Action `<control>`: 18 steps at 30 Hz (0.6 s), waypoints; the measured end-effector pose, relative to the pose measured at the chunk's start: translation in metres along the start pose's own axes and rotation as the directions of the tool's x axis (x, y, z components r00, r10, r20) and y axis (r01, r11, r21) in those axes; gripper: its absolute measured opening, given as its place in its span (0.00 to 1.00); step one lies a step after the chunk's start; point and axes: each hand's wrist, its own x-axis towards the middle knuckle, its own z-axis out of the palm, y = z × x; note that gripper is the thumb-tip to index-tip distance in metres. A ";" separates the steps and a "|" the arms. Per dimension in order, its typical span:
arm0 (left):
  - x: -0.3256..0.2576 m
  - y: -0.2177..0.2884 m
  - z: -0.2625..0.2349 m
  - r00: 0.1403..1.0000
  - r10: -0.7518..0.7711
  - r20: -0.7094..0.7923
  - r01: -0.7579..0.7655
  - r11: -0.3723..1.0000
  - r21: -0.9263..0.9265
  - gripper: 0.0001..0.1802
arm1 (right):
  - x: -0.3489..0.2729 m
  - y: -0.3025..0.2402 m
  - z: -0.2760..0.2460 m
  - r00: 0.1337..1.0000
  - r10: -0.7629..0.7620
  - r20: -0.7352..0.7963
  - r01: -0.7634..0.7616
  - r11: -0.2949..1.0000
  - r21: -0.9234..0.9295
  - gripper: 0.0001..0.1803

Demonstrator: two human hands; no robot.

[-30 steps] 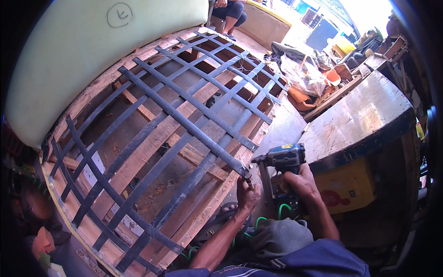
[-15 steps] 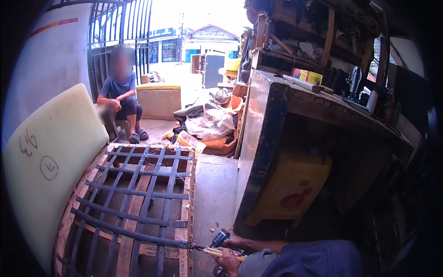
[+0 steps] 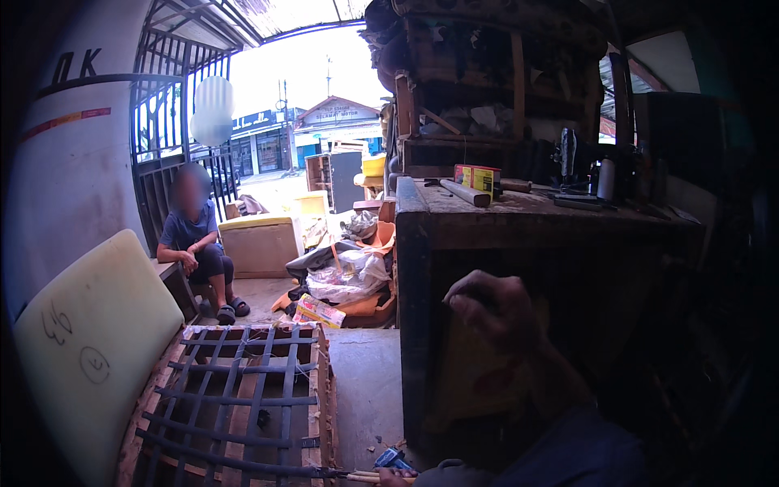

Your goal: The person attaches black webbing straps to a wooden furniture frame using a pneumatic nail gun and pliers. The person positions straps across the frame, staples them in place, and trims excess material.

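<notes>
At the lower edge my left hand (image 3: pixel 396 477) is closed round the pale handles of a pincer-like tool (image 3: pixel 362 476). The tool's dark jaws meet the end of a black webbing strap (image 3: pixel 235 465) at the near side of a wooden frame (image 3: pixel 323 390). Several such straps cross over the frame, woven over and under. Beside my left hand a blue and black power tool (image 3: pixel 392 458), possibly a staple gun, shows in part. My right hand (image 3: pixel 499 308) is raised in front of the workbench, fingers curled in; whatever it may hold cannot be made out.
A workbench (image 3: pixel 560 213) on the right carries a yellow-red box (image 3: pixel 477 180), a pale rod (image 3: pixel 465 192) and a dark machine. On the left leans a foam slab (image 3: pixel 97 316). A person (image 3: pixel 195 235) sits beyond the frame, near a pile of scraps (image 3: pixel 349 272).
My right hand has left the blue and black tool and risen toward the workbench. My left hand keeps hold of the pincer-like tool. The view has tilted up.
</notes>
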 end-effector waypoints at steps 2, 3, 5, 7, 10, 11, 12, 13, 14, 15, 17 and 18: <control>-0.001 0.003 0.001 1.000 0.006 0.001 -0.006 1.000 0.002 0.09 | 0.048 -0.015 -0.039 0.883 -0.287 -0.372 0.181 0.938 -0.294 0.05; -0.002 0.003 0.001 1.000 0.011 0.001 -0.011 1.000 0.001 0.09 | 0.072 -0.015 -0.064 0.868 -0.229 -0.440 0.073 0.936 -0.344 0.06; -0.003 0.004 0.000 1.000 0.015 -0.001 -0.015 1.000 -0.003 0.09 | 0.135 0.009 -0.109 0.852 -0.224 -0.472 -0.067 0.849 -0.524 0.11; -0.002 0.004 -0.001 1.000 0.015 -0.008 -0.015 1.000 -0.006 0.10 | 0.198 0.058 -0.153 0.926 0.024 -0.377 -0.306 0.635 -0.710 0.15; -0.003 0.003 -0.002 0.999 0.023 -0.032 -0.024 1.000 -0.002 0.10 | 0.259 0.148 -0.186 0.846 0.476 -0.240 -0.404 0.279 -0.871 0.20; -0.004 0.004 -0.002 0.999 0.022 -0.033 -0.023 1.000 -0.007 0.10 | 0.259 0.175 -0.190 0.830 0.527 -0.183 -0.371 0.276 -0.886 0.21; -0.006 0.005 -0.002 0.999 0.022 -0.031 -0.023 1.000 -0.014 0.10 | 0.261 0.196 -0.192 0.794 0.586 -0.162 -0.362 0.241 -0.901 0.22; -0.009 0.008 -0.002 0.999 0.020 -0.035 -0.020 1.000 -0.021 0.11 | 0.260 0.214 -0.191 0.734 0.665 -0.139 -0.354 0.199 -0.914 0.24; -0.014 0.011 -0.001 0.999 0.021 -0.038 -0.022 0.999 -0.028 0.11 | 0.258 0.227 -0.190 0.733 0.673 -0.100 -0.319 0.211 -0.924 0.23; -0.019 0.015 0.000 0.999 0.017 -0.034 -0.019 0.999 -0.036 0.11 | 0.255 0.238 -0.191 0.714 0.700 -0.031 -0.244 0.206 -0.948 0.23; -0.031 0.022 0.003 1.000 -0.007 0.007 0.007 1.000 -0.015 0.15 | 0.245 0.255 -0.191 0.751 0.656 -0.081 -0.294 0.222 -0.930 0.23; -0.037 0.026 0.006 0.999 -0.043 0.007 0.043 0.999 -0.006 0.15 | 0.242 0.262 -0.191 0.761 0.642 -0.088 -0.293 0.220 -0.930 0.23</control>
